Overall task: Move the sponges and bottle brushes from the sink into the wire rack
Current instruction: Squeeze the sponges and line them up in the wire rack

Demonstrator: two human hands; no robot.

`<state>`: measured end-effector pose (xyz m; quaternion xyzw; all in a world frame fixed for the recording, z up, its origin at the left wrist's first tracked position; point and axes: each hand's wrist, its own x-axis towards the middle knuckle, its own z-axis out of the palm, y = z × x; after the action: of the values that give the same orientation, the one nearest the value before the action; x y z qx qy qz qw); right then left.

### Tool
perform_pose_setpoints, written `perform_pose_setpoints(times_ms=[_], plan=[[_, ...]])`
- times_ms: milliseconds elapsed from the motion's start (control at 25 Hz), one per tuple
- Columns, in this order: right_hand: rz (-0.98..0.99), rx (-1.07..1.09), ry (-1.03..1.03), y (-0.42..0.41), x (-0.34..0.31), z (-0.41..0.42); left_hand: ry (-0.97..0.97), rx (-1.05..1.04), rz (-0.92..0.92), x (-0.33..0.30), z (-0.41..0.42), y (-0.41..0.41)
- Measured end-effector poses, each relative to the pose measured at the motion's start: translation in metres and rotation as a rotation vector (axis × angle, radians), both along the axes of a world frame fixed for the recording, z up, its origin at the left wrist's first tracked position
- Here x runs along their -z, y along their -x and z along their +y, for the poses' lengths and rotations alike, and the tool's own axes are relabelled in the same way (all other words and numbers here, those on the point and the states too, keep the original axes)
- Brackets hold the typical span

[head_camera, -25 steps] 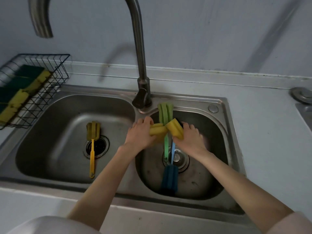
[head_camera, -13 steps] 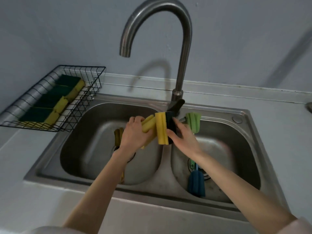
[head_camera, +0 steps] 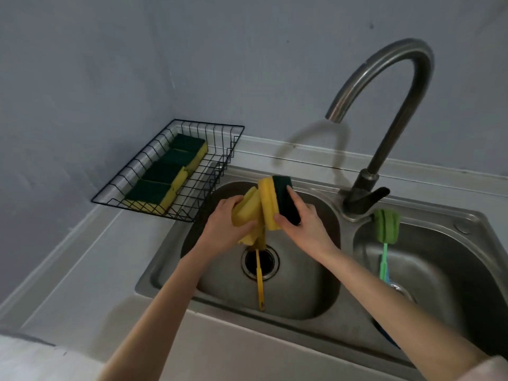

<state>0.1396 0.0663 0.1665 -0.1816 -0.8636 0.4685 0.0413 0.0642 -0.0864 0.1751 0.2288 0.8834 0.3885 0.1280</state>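
Since half a second ago the view has swung left and both hands with their sponges now sit above the left basin, closer to the black wire rack (head_camera: 176, 171) in the upper left of the frame. That rack, on the pale table (head_camera: 82, 270), holds four yellow-and-green sponges in a row. The left hand (head_camera: 222, 229) curls shut around a yellow sponge (head_camera: 246, 213); the right hand (head_camera: 305, 226) clamps an upright yellow sponge with a dark green scouring face (head_camera: 275, 200), the two sponges touching. Below them, a yellow bottle brush (head_camera: 259, 281) lies over the drain of the steel double sink (head_camera: 165, 259). In the right basin a green bottle brush (head_camera: 386, 224) leans on the rim.
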Motion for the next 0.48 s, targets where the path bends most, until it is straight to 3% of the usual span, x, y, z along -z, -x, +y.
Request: perform_pose_setpoints(times_ms=[480], plan=[[0.09,-0.086,-0.055,0.118,-0.036,-0.065,-0.183,-0.121,0.106,-0.024,-0.092,0.09]])
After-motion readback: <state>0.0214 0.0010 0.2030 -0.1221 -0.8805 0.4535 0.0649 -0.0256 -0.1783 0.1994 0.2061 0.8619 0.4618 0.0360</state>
